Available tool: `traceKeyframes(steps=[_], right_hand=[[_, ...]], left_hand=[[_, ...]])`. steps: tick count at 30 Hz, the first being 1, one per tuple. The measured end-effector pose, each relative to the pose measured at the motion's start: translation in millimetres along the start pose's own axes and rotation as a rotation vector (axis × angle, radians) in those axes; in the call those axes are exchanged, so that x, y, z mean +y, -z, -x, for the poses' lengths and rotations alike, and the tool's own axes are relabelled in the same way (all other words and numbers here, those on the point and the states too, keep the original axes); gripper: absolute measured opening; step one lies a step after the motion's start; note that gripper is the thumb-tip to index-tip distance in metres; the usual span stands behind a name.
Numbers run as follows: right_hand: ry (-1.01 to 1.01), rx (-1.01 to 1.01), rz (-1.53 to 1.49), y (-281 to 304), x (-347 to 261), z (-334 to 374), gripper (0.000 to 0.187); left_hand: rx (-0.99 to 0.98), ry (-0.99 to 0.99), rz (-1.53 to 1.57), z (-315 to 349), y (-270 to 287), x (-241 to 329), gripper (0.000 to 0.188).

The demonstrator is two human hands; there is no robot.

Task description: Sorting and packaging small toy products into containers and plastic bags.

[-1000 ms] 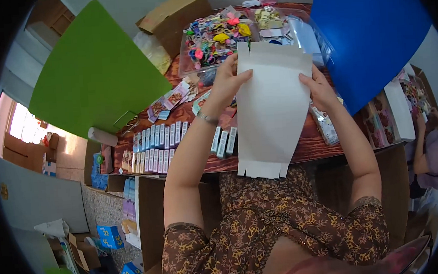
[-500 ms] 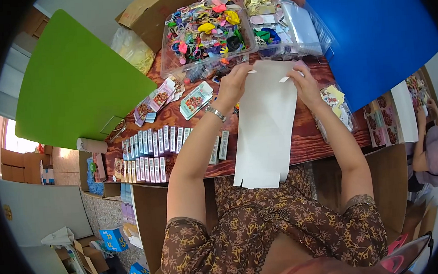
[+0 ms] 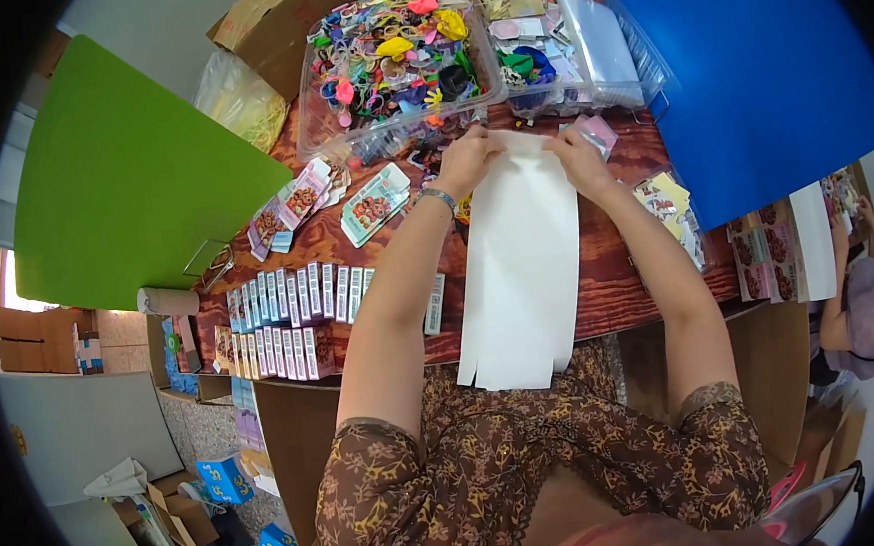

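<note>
A long white cardboard blank (image 3: 521,263) stretches from the table toward my lap, with short slits cut in its near end. At its far end my left hand (image 3: 469,161) pinches the left corner, a metal band round the wrist. My right hand (image 3: 581,161) is closed on the right corner in the same way, beside a pink card (image 3: 598,131). The fingertips of both hands are partly hidden behind the card's edge. To the left of the blank stand rows of small upright boxes (image 3: 293,294), and a stack of printed flat boxes (image 3: 374,205) lies beyond them.
Clear tubs hold colourful small trinkets (image 3: 394,65) and cards with plastic sleeves (image 3: 598,48) at the back. A green panel (image 3: 131,182) stands left, a blue panel (image 3: 745,74) right. Printed cards (image 3: 667,209) lie at the right. Another person (image 3: 865,312) sits at far right.
The small white flaps that stuck out at my fingers no longer show. Both hands have drawn closer together at the blank's far end. The whole view has shifted slightly.
</note>
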State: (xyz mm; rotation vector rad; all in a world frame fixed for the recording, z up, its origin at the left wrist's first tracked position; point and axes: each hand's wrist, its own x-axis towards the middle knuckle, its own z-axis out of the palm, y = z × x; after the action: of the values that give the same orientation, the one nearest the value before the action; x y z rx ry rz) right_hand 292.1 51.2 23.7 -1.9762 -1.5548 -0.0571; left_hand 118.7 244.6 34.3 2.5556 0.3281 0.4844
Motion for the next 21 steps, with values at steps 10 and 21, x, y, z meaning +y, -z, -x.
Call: traceKeyframes(steps=[10, 21], right_hand=[[-0.241, -0.239, 0.113, -4, -6, -13, 0.057], [-0.199, -0.344, 0.228, -14, -15, -30, 0.025]], left_hand=[[0.103, -0.158, -0.197, -8, -21, -6, 0.022], [-0.015, -0.221, -0.429, -21, -17, -4, 0.015]])
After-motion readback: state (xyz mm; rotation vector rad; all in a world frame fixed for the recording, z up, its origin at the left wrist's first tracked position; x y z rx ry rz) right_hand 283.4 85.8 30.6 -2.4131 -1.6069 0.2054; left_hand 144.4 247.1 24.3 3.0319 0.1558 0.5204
